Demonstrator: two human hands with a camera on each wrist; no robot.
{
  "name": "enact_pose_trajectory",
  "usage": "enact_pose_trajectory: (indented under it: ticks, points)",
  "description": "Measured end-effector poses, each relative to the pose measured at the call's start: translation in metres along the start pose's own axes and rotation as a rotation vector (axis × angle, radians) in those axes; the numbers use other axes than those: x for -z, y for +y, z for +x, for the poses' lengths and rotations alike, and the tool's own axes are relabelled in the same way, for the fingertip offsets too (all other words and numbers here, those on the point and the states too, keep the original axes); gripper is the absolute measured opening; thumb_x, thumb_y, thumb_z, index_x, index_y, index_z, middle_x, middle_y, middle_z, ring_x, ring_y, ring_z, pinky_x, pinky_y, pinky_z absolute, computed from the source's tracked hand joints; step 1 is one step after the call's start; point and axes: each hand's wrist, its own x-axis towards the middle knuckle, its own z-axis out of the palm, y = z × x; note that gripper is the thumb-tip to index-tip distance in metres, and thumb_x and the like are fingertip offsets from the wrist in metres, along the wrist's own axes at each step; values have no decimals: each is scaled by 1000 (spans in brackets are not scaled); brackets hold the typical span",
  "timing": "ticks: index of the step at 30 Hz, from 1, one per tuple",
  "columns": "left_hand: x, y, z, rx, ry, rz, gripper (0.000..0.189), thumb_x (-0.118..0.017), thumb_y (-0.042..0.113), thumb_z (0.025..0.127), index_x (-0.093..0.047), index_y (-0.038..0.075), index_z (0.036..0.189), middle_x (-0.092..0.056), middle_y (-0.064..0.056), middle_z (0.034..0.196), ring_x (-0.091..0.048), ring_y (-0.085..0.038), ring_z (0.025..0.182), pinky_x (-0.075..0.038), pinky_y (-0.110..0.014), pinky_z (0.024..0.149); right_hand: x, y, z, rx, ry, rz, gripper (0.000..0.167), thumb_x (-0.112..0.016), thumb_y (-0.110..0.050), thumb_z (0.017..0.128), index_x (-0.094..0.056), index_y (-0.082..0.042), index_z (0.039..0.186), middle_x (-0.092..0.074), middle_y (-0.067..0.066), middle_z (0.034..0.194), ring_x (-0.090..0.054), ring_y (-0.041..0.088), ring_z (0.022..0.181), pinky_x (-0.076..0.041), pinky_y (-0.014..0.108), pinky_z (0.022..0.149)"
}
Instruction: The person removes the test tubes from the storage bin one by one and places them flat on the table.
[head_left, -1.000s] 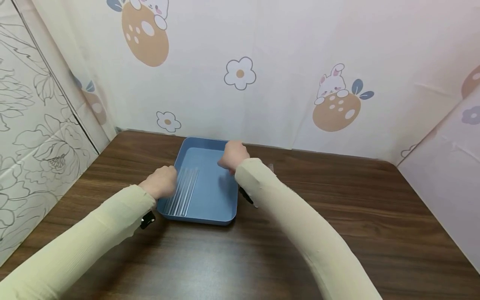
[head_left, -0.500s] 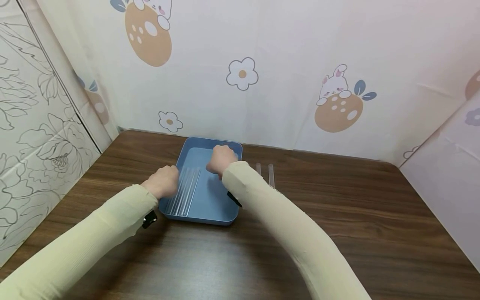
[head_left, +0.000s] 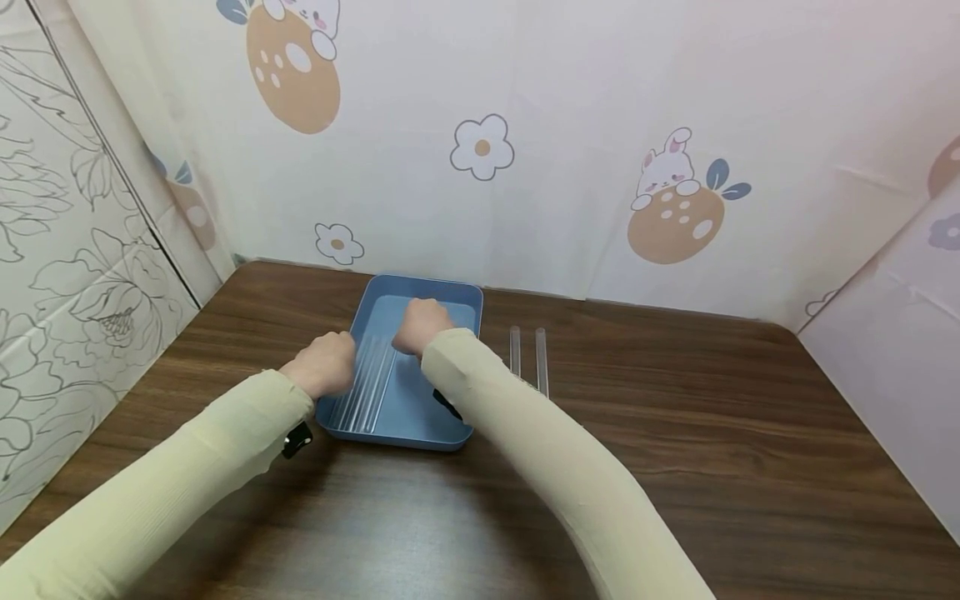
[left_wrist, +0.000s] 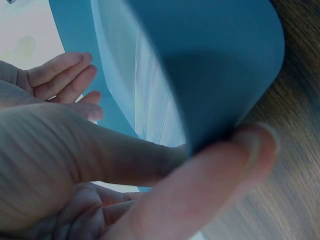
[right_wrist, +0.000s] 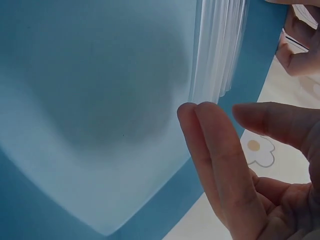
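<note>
Your left hand (head_left: 318, 365) pinches the left wall of the shallow blue rectangular tray (head_left: 423, 412) between thumb and finger. Your right hand (head_left: 422, 325) is over the tray, released: fingers extended, thumb apart, tips near the far ends of the clear straight tubes (head_left: 365, 392). Those lie side by side along the tray's left side; tray floor runs from them to the right wall. Tray sits near the back edge of the dark wood table (head_left: 697, 417), which extends well right. Two loose clear tubes (head_left: 542, 358) are right of the tray, near ends behind your right sleeve (head_left: 517, 412). Can't tell tube count in the tray, or whether your right fingertips touch them.
</note>
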Motion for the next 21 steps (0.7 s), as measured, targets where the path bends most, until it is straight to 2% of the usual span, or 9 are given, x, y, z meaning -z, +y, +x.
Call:
enact_pose_trajectory:
  ticks: [5, 10, 15, 21]
  points:
    - [-2, -2, 0, -30, 12, 11, 42, -47, -8, 85, -42, -24, 124, -54, -28, 98, -50, -24, 64, -40, -29, 50, -6, -2, 4, 7, 6, -7, 35, -60, -12, 88, -43, -14, 57, -43, 0, 51, -42, 11, 42, -35, 24, 42]
    - [-3, -3, 0, -49, 30, 14, 41, -46, -9, 85, -43, -24, 123, -54, -32, 104, -50, -24, 65, -40, -29, 50, -13, -3, 6, 21, 15, -39, 27, -65, -17, 87, -53, -12, 64, -45, -1, 55, -44, 12, 48, -37, 24, 45]
    - [-3, -3, -2, -53, 35, 9, 40, -45, -8, 85, -43, -24, 122, -54, -29, 100, -50, -24, 64, -40, -29, 50, -19, -7, 9, 15, 9, -62, 18, -69, -22, 86, -64, -8, 75, -50, -1, 60, -48, 12, 54, -41, 23, 49]
    - [-1, 0, -4, -53, 36, 17, 37, -47, -8, 85, -45, -24, 118, -55, -27, 94, -51, -25, 66, -41, -29, 51, -25, -6, 16, -8, -22, -61, 17, -70, -23, 86, -65, -9, 78, -54, 0, 63, -51, 13, 55, -43, 24, 49]
